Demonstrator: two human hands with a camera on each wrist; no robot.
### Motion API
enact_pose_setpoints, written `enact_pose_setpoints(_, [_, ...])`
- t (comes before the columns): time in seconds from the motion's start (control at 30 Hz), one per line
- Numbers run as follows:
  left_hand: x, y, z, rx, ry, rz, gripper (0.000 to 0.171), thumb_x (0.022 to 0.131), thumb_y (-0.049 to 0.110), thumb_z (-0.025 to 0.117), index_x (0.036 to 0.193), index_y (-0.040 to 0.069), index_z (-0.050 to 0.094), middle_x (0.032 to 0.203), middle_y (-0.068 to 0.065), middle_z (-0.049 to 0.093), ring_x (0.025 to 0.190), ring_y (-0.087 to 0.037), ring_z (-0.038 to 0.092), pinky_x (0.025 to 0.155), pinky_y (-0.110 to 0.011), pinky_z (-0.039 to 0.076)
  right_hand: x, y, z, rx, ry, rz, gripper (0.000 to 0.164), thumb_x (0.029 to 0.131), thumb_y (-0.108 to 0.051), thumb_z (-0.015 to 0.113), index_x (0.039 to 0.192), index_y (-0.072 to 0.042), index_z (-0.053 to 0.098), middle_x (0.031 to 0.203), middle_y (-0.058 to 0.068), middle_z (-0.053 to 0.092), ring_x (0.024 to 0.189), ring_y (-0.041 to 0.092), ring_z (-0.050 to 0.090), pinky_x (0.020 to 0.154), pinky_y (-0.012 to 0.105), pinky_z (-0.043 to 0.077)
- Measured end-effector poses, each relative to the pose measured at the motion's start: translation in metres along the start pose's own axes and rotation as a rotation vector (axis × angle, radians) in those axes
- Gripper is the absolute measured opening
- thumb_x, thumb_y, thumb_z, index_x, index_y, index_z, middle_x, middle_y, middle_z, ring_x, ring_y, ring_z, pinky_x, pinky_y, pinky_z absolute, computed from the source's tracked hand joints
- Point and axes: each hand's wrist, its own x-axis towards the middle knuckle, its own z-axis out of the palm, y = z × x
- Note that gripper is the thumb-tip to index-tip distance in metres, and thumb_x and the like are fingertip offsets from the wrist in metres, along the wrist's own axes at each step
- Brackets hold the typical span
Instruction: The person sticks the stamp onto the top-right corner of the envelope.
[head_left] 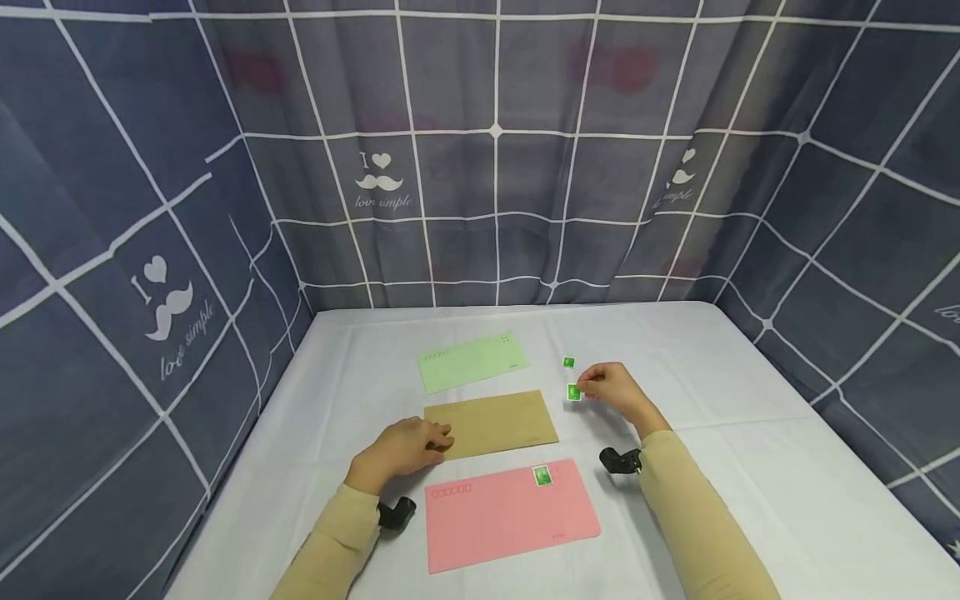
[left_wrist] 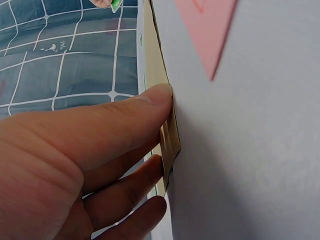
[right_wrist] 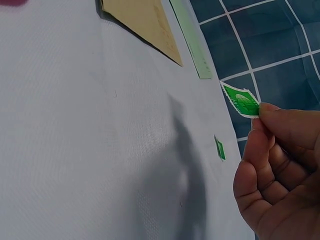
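A brown envelope (head_left: 495, 423) lies in the middle of the table. My left hand (head_left: 405, 450) rests on its left end; the thumb (left_wrist: 150, 100) touches the surface near the front edge, and the other fingers are spread along the end. Held up above the table, a green stamp (right_wrist: 243, 101) with a white border is pinched by a corner between the thumb and forefinger of my right hand (right_wrist: 285, 170). A second green stamp (head_left: 569, 362) lies on the table beyond that hand. A pink envelope (head_left: 510, 521) in front bears a green stamp (head_left: 542, 476) at its upper right.
A light green envelope (head_left: 474, 362) lies behind the brown one. A white cloth covers the table (head_left: 750, 467). Dark curtains (head_left: 457, 175) with white grid lines stand at the back and both sides. Black wrist devices (head_left: 621, 461) sit at both sleeves.
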Motion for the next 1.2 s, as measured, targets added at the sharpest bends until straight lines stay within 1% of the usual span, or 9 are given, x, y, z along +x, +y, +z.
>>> enact_pose_setpoints(0.33, [-0.001, -0.001, 0.003, 0.006, 0.01, 0.001, 0.033, 0.09, 0.02, 0.074, 0.123, 0.013, 0.073, 0.14, -0.004, 0.062, 0.133, -0.03, 0.056, 0.112, -0.05, 0.044, 0.0, -0.002, 0.009, -0.007, -0.015, -0.004, 0.011, 0.095, -0.006, 0.066, 0.098, 0.005, 0.068, 0.084, 0.005, 0.068, 0.076, 0.014, 0.058, 0.075, 0.033, 0.055])
enact_pose_setpoints(0.43, [0.0, -0.001, 0.002, 0.004, 0.011, 0.005, 0.033, 0.09, 0.019, 0.075, 0.123, 0.013, 0.073, 0.14, -0.005, 0.062, 0.134, -0.031, 0.056, 0.112, -0.05, 0.043, 0.001, -0.001, 0.009, -0.009, -0.013, 0.001, 0.01, 0.094, -0.005, 0.066, 0.098, 0.004, 0.068, 0.085, 0.006, 0.069, 0.075, 0.013, 0.058, 0.074, 0.032, 0.055])
enact_pose_setpoints(0.63, [0.002, 0.0, 0.001, 0.002, 0.0, 0.007, 0.034, 0.091, 0.02, 0.074, 0.124, 0.012, 0.073, 0.141, -0.005, 0.062, 0.135, -0.03, 0.055, 0.112, -0.05, 0.043, 0.004, 0.002, 0.01, -0.02, -0.026, -0.017, 0.012, 0.094, -0.005, 0.066, 0.098, 0.006, 0.068, 0.083, 0.007, 0.069, 0.074, 0.012, 0.059, 0.072, 0.03, 0.055])
enact_pose_setpoints(0.77, [0.002, 0.001, 0.0, 0.001, -0.001, 0.008, 0.034, 0.09, 0.02, 0.074, 0.123, 0.012, 0.073, 0.141, -0.006, 0.062, 0.134, -0.03, 0.056, 0.112, -0.05, 0.043, 0.004, 0.001, 0.01, -0.011, -0.024, -0.012, 0.011, 0.094, -0.005, 0.066, 0.098, 0.005, 0.068, 0.083, 0.007, 0.069, 0.074, 0.013, 0.058, 0.071, 0.03, 0.054])
enact_pose_setpoints(1.03, [0.003, 0.0, 0.001, 0.011, 0.001, 0.011, 0.034, 0.09, 0.02, 0.075, 0.124, 0.012, 0.073, 0.141, -0.005, 0.062, 0.134, -0.029, 0.056, 0.112, -0.049, 0.043, 0.005, -0.002, 0.011, 0.014, -0.034, -0.011, 0.01, 0.095, -0.005, 0.066, 0.097, 0.004, 0.068, 0.08, 0.002, 0.066, 0.074, 0.012, 0.056, 0.072, 0.031, 0.052])
enact_pose_setpoints(1.2, [0.002, 0.0, 0.0, 0.0, 0.001, 0.01, 0.034, 0.09, 0.02, 0.075, 0.123, 0.013, 0.073, 0.141, -0.006, 0.062, 0.134, -0.03, 0.056, 0.112, -0.05, 0.043, 0.005, -0.004, 0.014, 0.012, -0.043, -0.013, 0.01, 0.094, -0.004, 0.066, 0.097, 0.006, 0.068, 0.082, 0.003, 0.068, 0.073, 0.01, 0.057, 0.071, 0.03, 0.053])
